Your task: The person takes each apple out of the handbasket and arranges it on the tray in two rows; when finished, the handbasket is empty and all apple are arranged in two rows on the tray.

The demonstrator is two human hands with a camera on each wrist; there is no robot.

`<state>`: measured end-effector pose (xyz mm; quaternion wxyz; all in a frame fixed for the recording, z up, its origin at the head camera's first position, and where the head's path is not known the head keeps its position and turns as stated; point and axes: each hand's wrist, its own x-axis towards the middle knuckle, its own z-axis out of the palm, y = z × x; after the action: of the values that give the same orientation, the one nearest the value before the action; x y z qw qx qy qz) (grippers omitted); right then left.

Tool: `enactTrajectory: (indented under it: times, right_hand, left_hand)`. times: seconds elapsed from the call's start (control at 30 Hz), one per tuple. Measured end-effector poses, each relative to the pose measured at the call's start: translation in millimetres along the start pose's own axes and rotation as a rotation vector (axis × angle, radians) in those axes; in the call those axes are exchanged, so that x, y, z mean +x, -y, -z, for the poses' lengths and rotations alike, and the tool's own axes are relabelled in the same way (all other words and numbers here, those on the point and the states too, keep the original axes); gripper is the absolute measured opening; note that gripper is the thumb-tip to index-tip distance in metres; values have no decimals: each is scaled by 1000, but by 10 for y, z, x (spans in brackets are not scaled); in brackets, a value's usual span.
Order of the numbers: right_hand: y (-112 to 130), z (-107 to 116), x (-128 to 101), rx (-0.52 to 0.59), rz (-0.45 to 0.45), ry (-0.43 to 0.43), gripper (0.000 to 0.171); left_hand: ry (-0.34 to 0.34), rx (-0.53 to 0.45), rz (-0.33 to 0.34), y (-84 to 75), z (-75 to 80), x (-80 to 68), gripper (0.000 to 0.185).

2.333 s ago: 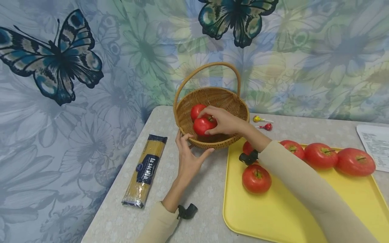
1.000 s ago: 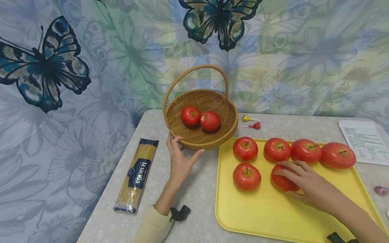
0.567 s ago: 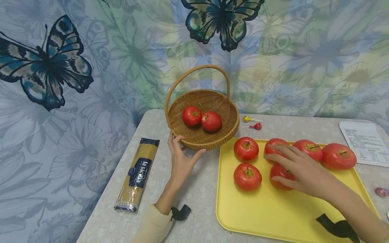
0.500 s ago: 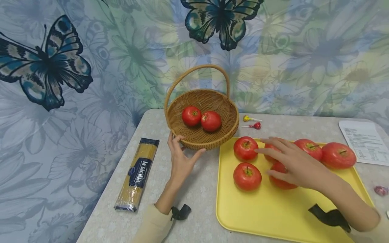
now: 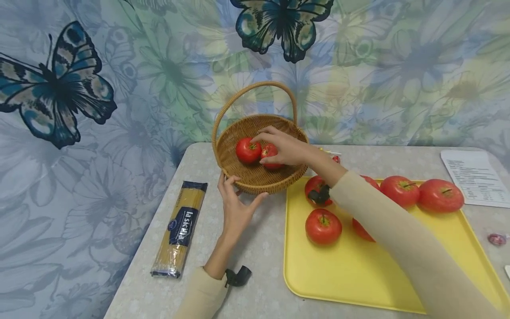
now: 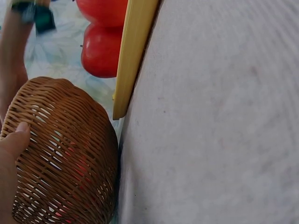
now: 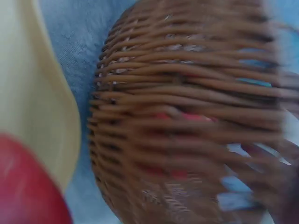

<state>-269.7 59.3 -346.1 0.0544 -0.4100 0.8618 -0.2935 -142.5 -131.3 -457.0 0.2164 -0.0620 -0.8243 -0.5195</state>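
Note:
A wicker basket (image 5: 279, 182) with a tall handle stands tilted toward me at the table's back edge. My left hand (image 5: 236, 208) holds it from the near left, fingers at its rim and thumb against its side. Two red apples lie inside: the left apple (image 5: 248, 150) and the right apple (image 5: 269, 151). My right hand (image 5: 287, 147) reaches into the basket over the right apple, fingers on the far side and thumb on the near side. Whether it touches the apple is not clear. Through the blurred weave (image 7: 187, 102) in the right wrist view, red shows.
A yellow tray (image 5: 338, 274) with several red apples (image 5: 323, 227) lies to the right, partly under my right sleeve. A spaghetti packet (image 5: 181, 228) lies left. Lollipops (image 5: 336, 158), a wrapped sweet (image 5: 496, 239) and a printed sheet (image 5: 476, 177) are also on the table.
My right hand touched an apple in the basket, then went to an apple on the tray, left it there and moved back left into the basket. My left hand stays on the basket.

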Motion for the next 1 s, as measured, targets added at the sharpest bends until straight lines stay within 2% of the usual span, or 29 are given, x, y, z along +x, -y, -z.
enactTrajectory:
  times: [0.17,0.37,0.5,0.73,1.0]
  right_hand:
    - [-170,-219,383,63,-107,60,58]
    - [-224,-342,581,74,-174,130,70]
    - [-249,-399,629,50,-162,178,72]
    - [-329,-394,569,10,-145,128,68]
    - [-332,-444,577,-9,-132,174,69]
  left_hand:
    - [-19,-11,-3,36,-2,-23,73]
    - [-9,20,-5,17,13,4,74]
    - [-2,42,-14,20,36,33,74]
    - [14,63,-15,5,13,45,74]
    - [15,65,-5,20,3,21,74]
